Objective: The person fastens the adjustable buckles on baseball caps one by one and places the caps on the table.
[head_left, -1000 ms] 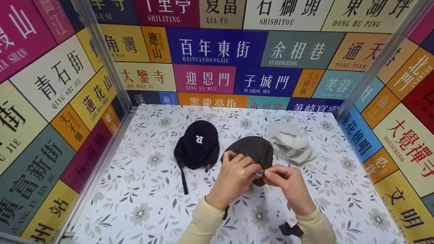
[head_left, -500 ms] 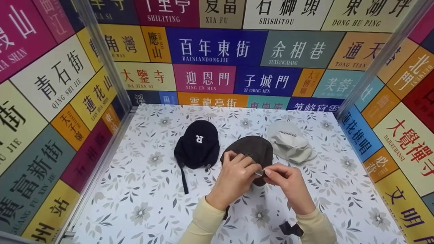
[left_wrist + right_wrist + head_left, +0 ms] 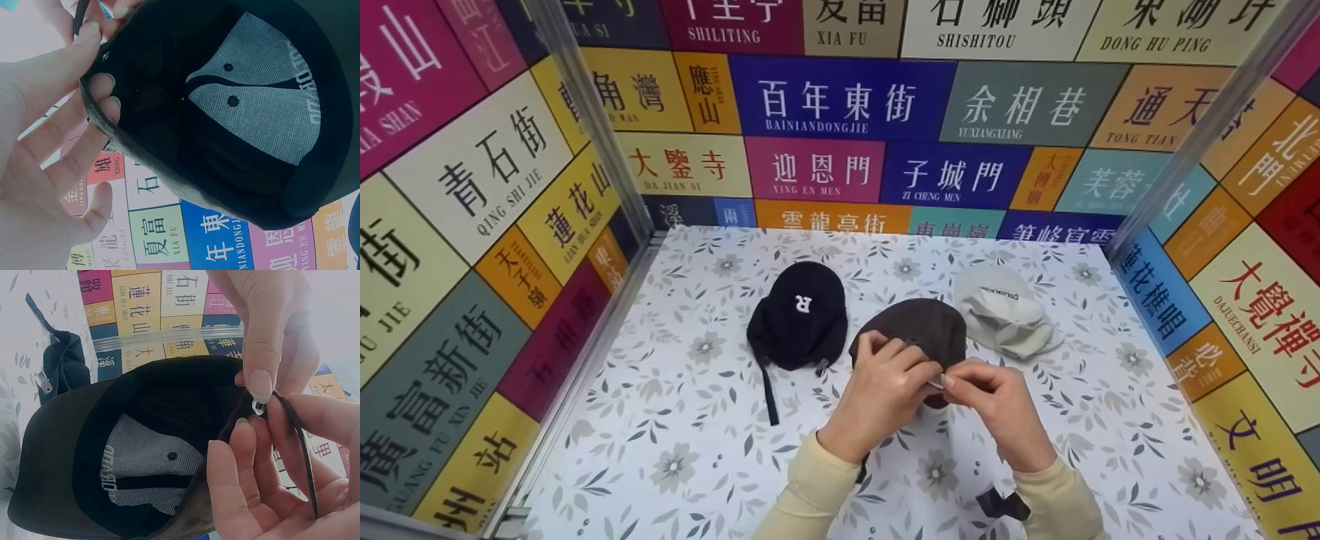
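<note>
A dark brown baseball cap is between both hands, its hollow inside facing the wrist cameras. My left hand grips the cap's back edge; in the left wrist view its thumb lies outside and fingertips reach inside the rim. A small metal buckle shows under the left thumb in the right wrist view. My right hand pinches at the buckle end, fingertips close against the left hand's. A thin dark strap runs through the buckle area and loops down past the right fingers.
A black cap with a white R and a dangling strap lies to the left. Behind on the right sits a crumpled off-white cap. A floral cloth covers the table, with sign-printed walls around it.
The hands keep their hold on the cap. The small metal piece between them has turned and shows less now. The head view has shifted slightly.
</note>
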